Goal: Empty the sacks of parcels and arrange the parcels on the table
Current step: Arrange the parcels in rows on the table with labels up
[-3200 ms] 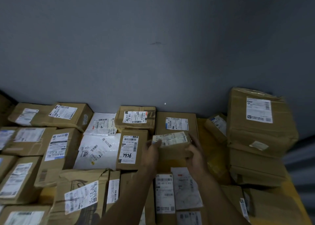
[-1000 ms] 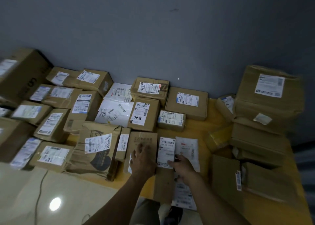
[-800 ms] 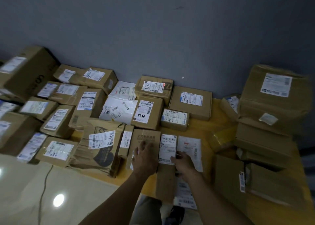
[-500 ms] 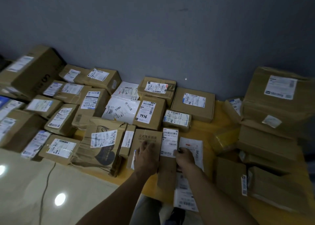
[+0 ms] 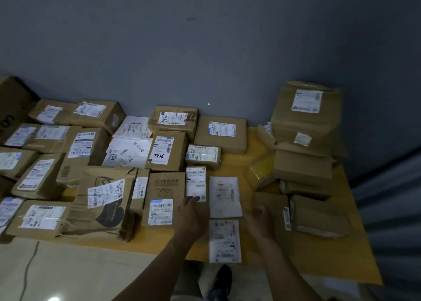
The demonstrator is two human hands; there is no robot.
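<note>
Many brown cardboard parcels with white labels lie in rows on the yellow table. My left hand lies on the near end of a narrow parcel with a white label, which stands between a printed brown box and a white flat parcel. My right hand hovers with loosely curled fingers and nothing in it, between that white parcel and a flat brown parcel. A second white flat parcel lies at the table's front edge. No sack is in view.
A tall stack of brown parcels fills the right end of the table, with a yellow padded parcel beside it. A grey wall stands behind. On the pale floor lie a cable and my shoe.
The small box I held was set down in the second row. The narrow parcel slid away from me. My left hand moved from the printed box onto it; my right hand moved right, off it.
</note>
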